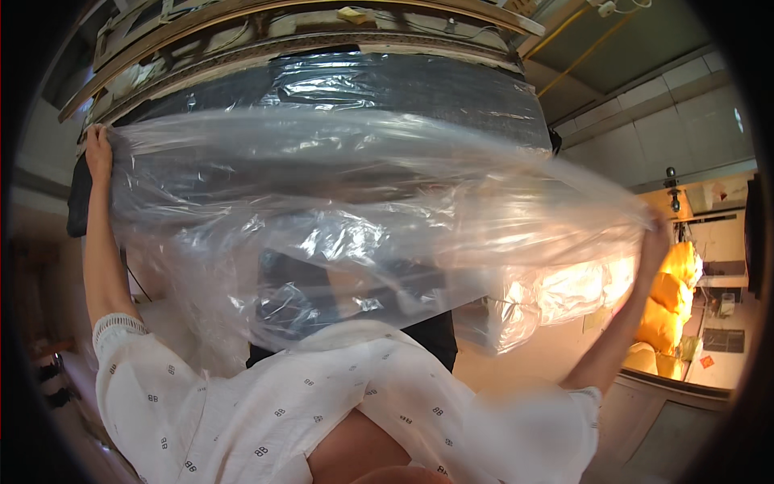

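Note:
A large sheet of clear plastic film (355, 194) is stretched wide between my hands and droops in wrinkled folds toward my body. My left hand (98, 152) is closed on its edge at the far left, by the corner of a table-like surface covered in dark, shiny plastic (459, 85). Out to the right and slightly nearer, my right hand (655, 234) grips the other end of the film; this hand is a little blurred. The film hides part of the dark surface and my lap.
Long wooden rails (266, 36) run behind the dark surface, with a small yellowish piece (351, 14) on them. At right, a bright yellow-orange bundle (671, 302) sits near a wooden cabinet. A tiled wall (681, 117) stands at the upper right.

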Demonstrator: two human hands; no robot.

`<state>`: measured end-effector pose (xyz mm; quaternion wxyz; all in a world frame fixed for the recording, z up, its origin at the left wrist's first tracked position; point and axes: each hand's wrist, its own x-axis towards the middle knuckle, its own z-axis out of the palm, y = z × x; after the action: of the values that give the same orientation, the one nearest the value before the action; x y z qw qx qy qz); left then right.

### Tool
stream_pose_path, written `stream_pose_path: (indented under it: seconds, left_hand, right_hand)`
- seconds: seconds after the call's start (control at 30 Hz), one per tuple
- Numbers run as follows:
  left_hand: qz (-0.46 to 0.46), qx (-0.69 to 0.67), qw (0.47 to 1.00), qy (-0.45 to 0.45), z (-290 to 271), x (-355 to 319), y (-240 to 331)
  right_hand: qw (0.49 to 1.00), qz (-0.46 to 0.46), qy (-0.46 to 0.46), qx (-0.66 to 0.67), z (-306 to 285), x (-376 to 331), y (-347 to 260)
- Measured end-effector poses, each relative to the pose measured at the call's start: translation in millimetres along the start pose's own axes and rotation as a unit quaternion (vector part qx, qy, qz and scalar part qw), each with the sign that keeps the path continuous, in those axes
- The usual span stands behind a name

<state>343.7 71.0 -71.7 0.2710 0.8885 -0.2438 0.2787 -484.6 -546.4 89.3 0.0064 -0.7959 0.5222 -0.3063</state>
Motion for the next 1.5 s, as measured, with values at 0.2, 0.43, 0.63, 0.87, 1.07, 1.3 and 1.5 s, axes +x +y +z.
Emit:
stream_pose_path:
  seconds: [0.2, 0.43, 0.63, 0.87, 1.07, 1.3, 1.5]
  left_hand:
    - [-0.136, 0.013, 0.988, 0.075, 28, -11, 24]
    - [-0.169, 0.321, 0.931, 0.022, -107, -54, -180]
    - [-0.274, 0.288, 0.917, 0.020, -109, -77, -193]
    - [-0.312, 0.288, 0.905, -0.022, -122, -61, -188]
    - [-0.289, 0.256, 0.922, 0.012, -100, -73, -156]
    - [-0.333, 0.215, 0.910, 0.121, -168, -57, -198]
    - [-0.315, 0.234, 0.913, 0.113, -232, -57, -207]
  right_hand:
    - [0.870, -0.132, 0.285, -0.380, 5, 133, -93]
    - [0.945, -0.325, 0.014, -0.040, 200, 24, -112]
    - [0.924, -0.037, -0.353, 0.144, 209, 59, -105]
    - [0.930, -0.178, 0.142, -0.289, 227, 67, -141]
    - [0.911, -0.358, -0.097, 0.181, 213, -23, -224]
    - [0.875, -0.434, -0.121, 0.176, 203, -58, -210]
    - [0.898, -0.230, -0.212, 0.308, 225, -24, -214]
